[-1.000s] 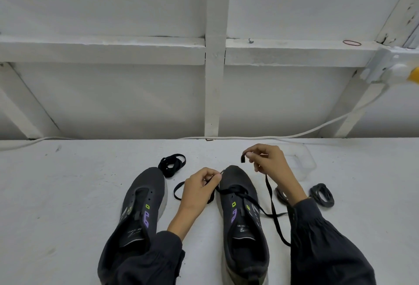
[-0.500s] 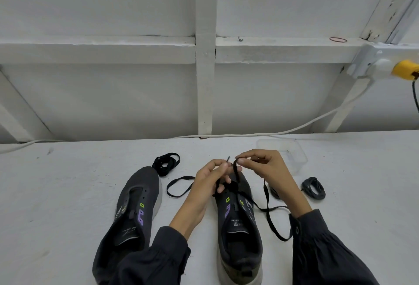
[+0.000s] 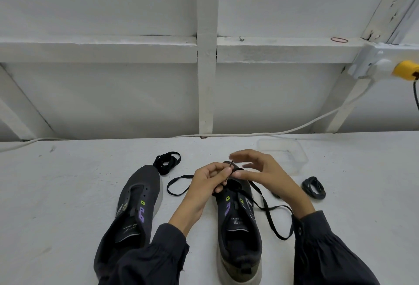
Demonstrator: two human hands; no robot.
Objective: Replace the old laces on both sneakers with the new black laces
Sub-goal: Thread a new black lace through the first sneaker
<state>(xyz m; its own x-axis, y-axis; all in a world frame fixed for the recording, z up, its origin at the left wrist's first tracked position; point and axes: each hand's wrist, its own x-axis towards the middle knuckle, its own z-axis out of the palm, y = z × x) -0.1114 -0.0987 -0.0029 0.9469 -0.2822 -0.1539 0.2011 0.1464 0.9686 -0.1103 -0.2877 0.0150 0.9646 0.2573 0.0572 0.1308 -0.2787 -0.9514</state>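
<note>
- Flat black lace [image 3: 267, 209]: one is in play, threaded through the front eyelets of the sneaker on the right. One end loops out across the desk [image 3: 68, 194] to the left of that shoe; the other trails off to its right and runs under the right sleeve.
- Dark grey knit sneakers with purple and green marks: two, side by side on the white desk, toes pointing away from the person. The left-side sneaker [image 3: 138, 196] shows bare eyelets; the right-side sneaker [image 3: 238, 228] carries the lace.
- Coiled bundles of black lace: two. One bundle [image 3: 167, 162] lies just beyond the toe of the left-side sneaker. The other bundle [image 3: 314, 187] lies well to the right of the pair.
- Left hand [image 3: 204, 185]: raised over the toe of the right-side sneaker, its fingers [image 3: 223, 171] curled and pinching the lace just below the tip, which sticks up.
- Right hand [image 3: 260, 171]: hovers close beside the left, fingers [image 3: 244, 154] spread and released, slightly blurred, grasping nothing.
- Dark sleeves cover both forearms; the left sleeve [image 3: 145, 262] hides the heel of the left-side sneaker.
- Clear plastic tub [image 3: 283, 155] sits on the desk behind the right hand.
- White cable [image 3: 294, 128] runs along the back edge up to a yellow plug [image 3: 405, 70]. A red rubber band [image 3: 339, 40] lies on the wall ledge.
</note>
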